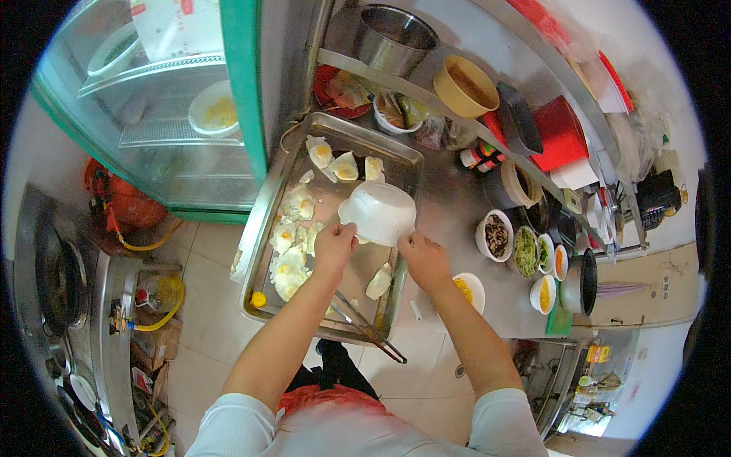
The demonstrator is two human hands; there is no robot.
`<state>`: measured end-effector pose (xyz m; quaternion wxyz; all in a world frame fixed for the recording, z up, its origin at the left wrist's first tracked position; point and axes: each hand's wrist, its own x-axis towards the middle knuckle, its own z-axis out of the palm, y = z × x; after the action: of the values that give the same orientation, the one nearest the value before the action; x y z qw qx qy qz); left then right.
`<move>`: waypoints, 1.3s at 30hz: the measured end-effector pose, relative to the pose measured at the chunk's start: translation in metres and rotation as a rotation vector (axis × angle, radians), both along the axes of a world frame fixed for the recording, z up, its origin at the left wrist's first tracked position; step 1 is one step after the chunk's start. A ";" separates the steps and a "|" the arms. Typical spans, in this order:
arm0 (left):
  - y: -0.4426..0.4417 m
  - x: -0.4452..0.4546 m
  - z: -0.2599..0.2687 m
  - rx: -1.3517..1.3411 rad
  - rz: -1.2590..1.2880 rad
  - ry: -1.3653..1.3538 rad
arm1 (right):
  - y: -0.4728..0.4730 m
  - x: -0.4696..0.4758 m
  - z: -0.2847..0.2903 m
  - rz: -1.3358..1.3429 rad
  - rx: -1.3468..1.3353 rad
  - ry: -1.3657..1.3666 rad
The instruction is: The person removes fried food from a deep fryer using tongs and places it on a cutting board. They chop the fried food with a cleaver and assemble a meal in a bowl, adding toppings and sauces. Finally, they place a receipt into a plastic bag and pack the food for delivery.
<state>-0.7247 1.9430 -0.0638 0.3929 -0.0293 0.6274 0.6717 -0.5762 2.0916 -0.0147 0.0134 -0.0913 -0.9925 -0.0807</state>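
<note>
A white bowl (pixel 380 208) is tipped on its side above a large metal tray (pixel 408 157). My left hand (pixel 336 245) pinches its near left rim, and my right hand (pixel 424 257) holds its near right edge. Several fried eggs (pixel 290 274) lie in the tray, mostly along its left side, with more at the far end and one fried egg (pixel 378 281) near the right wall. Metal tongs (pixel 365 328) rest over the tray's near edge, below my left hand. A yellow round piece (pixel 258 299) sits in the near left corner. What the bowl holds is hidden.
Right of the tray, a steel counter (pixel 440 220) carries a bowl of sliced mushrooms (pixel 494 235), shredded green vegetables (pixel 525 251) and a bowl of yellow food (pixel 469 292). A metal shelf (pixel 434 103) with pots runs above. A green-framed glass cabinet (pixel 243 85) stands at left.
</note>
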 end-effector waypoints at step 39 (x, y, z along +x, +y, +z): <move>-0.001 -0.006 0.062 0.158 -0.109 0.096 | 0.030 0.023 -0.025 -0.607 -0.833 0.580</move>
<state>-0.7308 1.9418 -0.0020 0.3995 0.0680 0.5914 0.6972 -0.5533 2.1213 -0.0395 0.2237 -0.3869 -0.8259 0.3438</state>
